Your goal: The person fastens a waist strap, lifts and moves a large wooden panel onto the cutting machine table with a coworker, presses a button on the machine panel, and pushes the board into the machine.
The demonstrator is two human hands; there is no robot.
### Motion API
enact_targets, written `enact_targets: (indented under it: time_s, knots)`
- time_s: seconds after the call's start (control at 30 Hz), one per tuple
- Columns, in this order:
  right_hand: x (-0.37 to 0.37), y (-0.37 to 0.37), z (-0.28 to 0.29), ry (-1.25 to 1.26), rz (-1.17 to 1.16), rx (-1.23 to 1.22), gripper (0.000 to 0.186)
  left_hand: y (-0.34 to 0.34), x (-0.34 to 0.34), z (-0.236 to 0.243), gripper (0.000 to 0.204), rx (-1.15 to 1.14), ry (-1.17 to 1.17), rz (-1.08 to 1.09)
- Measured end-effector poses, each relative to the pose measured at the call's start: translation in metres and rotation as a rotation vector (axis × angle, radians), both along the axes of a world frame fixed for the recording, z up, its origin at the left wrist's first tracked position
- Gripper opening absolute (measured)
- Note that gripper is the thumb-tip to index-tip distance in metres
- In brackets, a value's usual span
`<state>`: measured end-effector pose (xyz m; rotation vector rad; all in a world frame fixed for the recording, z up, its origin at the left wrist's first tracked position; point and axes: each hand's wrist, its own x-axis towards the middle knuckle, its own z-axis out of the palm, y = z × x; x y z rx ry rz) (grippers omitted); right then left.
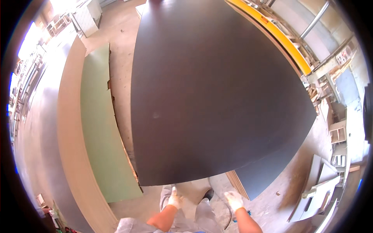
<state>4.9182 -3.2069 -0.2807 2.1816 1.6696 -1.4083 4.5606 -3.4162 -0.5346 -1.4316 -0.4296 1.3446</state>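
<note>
A large dark grey board (217, 97) spreads out before me, its near edge just beyond my hands. My left hand (175, 200), in a whitish glove, is at that edge with one digit stretched up towards it; its other fingers are hard to make out, and I cannot tell whether it touches the board. My right hand (234, 200), also gloved, is apart from the board with its fingers loosely spread and nothing visible in them. Beside it, a stack of boards (237, 185) with a blue-grey top (268, 171) shows from under the dark board.
To the left lie a long pale green board (99, 128) with a ragged edge and a tall stack of beige-edged boards (72, 128). A yellow beam (285, 42) runs at the far right. Panel offcuts (316, 190) lie on the floor (272, 202) at the right. A thin cable (227, 217) passes near my foot.
</note>
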Motion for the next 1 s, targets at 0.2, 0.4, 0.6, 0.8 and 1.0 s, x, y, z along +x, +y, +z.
enact_targets:
  time_s: [0.2,0.4,0.6,0.8,1.0]
  knots:
    - [0.045,0.027,0.015,0.031,-0.484,0.014,0.041,0.221,0.0,0.073,0.073,-0.485,0.771,-0.563]
    - [-0.004,0.138,-0.009,0.18,-1.0,-0.058,0.032,0.259,-0.122,0.111,0.082,-0.521,0.952,-0.342]
    - [-0.007,0.262,-0.044,0.634,-1.523,-0.076,0.07,0.302,-0.204,0.264,0.084,-0.596,0.916,-0.612]
    - [-0.094,0.337,-0.039,0.935,-1.54,0.022,0.068,0.269,-0.293,0.306,0.079,-0.67,1.143,-0.415]
    - [-0.14,0.367,0.029,1.084,-1.437,-0.011,0.062,0.363,-0.371,0.42,0.068,-0.645,1.194,-0.387]
